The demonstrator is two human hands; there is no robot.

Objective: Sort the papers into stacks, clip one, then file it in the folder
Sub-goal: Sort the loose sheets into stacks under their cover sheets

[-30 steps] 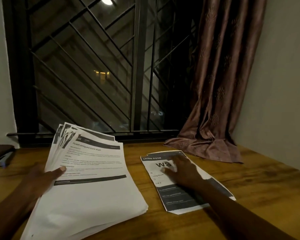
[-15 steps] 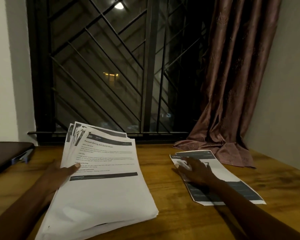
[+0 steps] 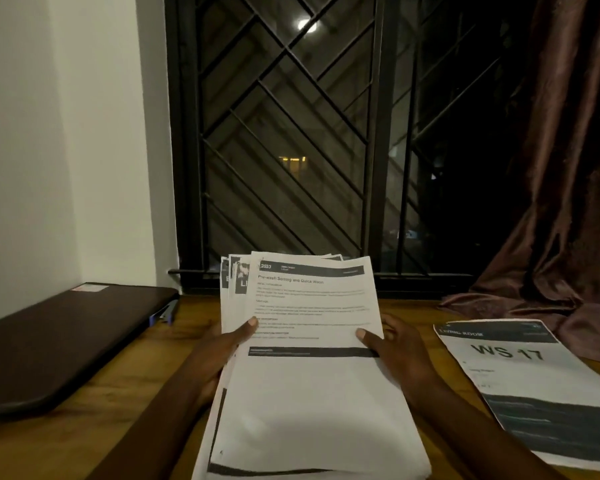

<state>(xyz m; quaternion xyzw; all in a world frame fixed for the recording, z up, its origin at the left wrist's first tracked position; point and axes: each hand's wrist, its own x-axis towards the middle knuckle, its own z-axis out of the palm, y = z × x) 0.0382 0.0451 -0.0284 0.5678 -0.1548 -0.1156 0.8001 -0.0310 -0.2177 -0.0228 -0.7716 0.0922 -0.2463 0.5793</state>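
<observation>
A thick stack of printed papers point(image 3: 309, 403) is tilted up off the wooden table point(image 3: 125, 386) in the middle of the head view, its top sheet headed "Pre-wash Sorting and Quick Wash". My left hand point(image 3: 219, 351) grips the stack's left edge with the thumb on top. My right hand point(image 3: 392, 348) holds the right edge, thumb on the top sheet. A single sheet marked "LIVING ROOM WS 17" point(image 3: 534, 386) lies flat on the table to the right, apart from both hands.
A dark brown folder point(image 3: 63, 341) lies at the left against the white wall, with a blue pen point(image 3: 163, 315) at its right edge. A barred window point(image 3: 291, 150) stands behind the table. A brown curtain point(image 3: 561, 209) drapes onto the table's far right.
My right hand left the "WS 17" sheet and moved left to take hold of the stack's right edge. The view turned left, so the single sheet now sits at the right.
</observation>
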